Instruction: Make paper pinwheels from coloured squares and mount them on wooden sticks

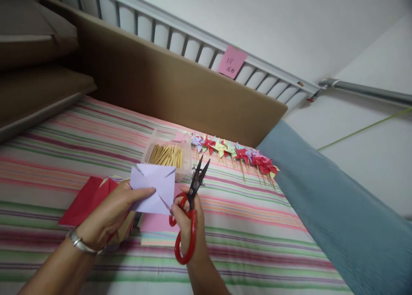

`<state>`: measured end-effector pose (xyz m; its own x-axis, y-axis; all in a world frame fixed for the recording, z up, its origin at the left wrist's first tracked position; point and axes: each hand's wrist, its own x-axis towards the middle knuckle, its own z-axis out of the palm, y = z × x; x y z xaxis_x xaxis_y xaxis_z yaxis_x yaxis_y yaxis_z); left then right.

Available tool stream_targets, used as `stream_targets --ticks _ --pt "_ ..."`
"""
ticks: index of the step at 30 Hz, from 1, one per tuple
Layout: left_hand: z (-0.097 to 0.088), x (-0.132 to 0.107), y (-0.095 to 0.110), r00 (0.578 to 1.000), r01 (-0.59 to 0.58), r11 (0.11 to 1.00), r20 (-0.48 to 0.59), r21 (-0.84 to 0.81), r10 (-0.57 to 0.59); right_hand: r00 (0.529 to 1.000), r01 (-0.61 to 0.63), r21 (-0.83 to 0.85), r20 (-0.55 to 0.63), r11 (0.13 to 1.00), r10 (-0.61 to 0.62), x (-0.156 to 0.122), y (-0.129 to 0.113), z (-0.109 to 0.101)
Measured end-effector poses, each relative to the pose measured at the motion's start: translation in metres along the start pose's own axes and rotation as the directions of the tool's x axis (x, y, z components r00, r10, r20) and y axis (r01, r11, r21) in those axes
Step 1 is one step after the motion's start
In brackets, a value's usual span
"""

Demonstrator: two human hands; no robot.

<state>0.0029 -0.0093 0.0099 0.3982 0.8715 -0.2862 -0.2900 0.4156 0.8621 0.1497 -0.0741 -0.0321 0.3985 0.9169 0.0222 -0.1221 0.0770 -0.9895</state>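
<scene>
Paper (157, 177), lilac with 3 visible corner slits, sits pinched in the left hand (117, 205); the right hand (200, 228) grips red-handled scissors (192, 192), blades parted.

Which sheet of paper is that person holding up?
The lavender sheet in the left hand, with slits running in from three visible corners. A pink sheet lies beneath; red paper shows to the left.

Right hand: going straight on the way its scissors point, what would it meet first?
Probably the row's left-hand red pinwheel, just beyond the scissors' tips; depth is unclear, so it might pass above.
</scene>
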Motion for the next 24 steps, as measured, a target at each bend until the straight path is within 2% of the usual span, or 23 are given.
stream_targets --ticks 4,9,11,14,16,19,24 --pt "-0.006 0.000 0.003 0.999 0.029 0.999 0.031 0.026 -0.030 1.000 -0.008 -0.039 0.004 0.999 0.008 0.000 0.003 0.001" --pt "-0.022 -0.001 0.010 0.997 0.035 0.997 -0.068 0.066 -0.031 0.982 -0.058 -0.133 0.172 0.989 0.081 -0.009 -0.010 -0.002" --pt "-0.032 -0.003 0.016 0.996 0.055 0.995 -0.081 0.085 -0.048 0.952 -0.086 -0.221 0.271 0.972 0.146 -0.014 -0.017 -0.004" --pt "-0.048 -0.006 0.025 0.997 0.069 0.994 -0.047 0.085 -0.065 0.870 -0.096 -0.363 0.422 0.927 0.255 -0.021 -0.022 -0.004" --pt "-0.057 -0.008 0.031 0.998 0.060 0.995 -0.042 0.079 -0.057 0.823 -0.099 -0.444 0.466 0.891 0.323 -0.025 -0.024 -0.002" --pt "-0.066 -0.011 0.036 0.998 0.051 0.996 -0.050 0.072 -0.048 0.797 -0.090 -0.536 0.466 0.839 0.383 -0.028 -0.025 0.002" --pt "-0.076 -0.012 0.036 0.999 0.036 0.999 -0.038 0.028 -0.035 0.780 -0.079 -0.571 0.475 0.817 0.408 -0.030 -0.025 0.005"
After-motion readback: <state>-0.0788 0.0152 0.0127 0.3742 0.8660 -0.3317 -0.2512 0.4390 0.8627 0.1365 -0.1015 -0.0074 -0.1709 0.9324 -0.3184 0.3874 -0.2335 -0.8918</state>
